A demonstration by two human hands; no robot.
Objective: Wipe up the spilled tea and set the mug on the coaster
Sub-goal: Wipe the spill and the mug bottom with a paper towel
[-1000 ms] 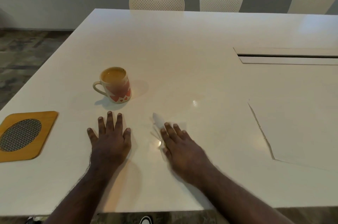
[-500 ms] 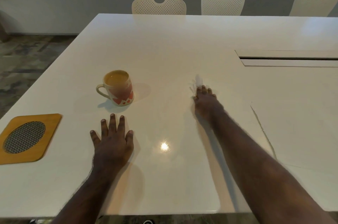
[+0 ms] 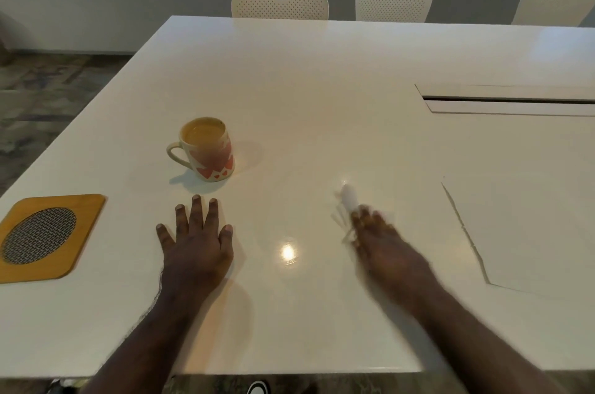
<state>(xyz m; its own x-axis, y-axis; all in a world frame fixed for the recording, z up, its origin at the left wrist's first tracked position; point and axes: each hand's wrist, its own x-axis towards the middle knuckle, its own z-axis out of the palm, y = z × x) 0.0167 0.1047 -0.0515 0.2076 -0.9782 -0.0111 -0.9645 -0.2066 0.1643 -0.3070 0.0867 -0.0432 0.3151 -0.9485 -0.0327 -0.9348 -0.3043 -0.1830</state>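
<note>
A cream mug [image 3: 209, 152] with red hearts stands upright on the white table [image 3: 322, 88], full of tea, handle to the left. A wooden coaster [image 3: 48, 237] with a dark mesh oval lies at the left edge, apart from the mug. My left hand [image 3: 194, 244] rests flat on the table, fingers spread, just in front of the mug. My right hand [image 3: 383, 242] is blurred and presses a white tissue [image 3: 348, 197] against the table, right of centre. No spill shows on the glossy top.
Three cream perforated chairs [image 3: 280, 2] stand along the far side. A recessed cable flap [image 3: 508, 102] sits in the table at the right. The table's near edge runs just below my forearms, with patterned floor to the left.
My right hand swept the tissue away across the table, then drew it back toward me and a little right. My left hand and the mug stayed put.
</note>
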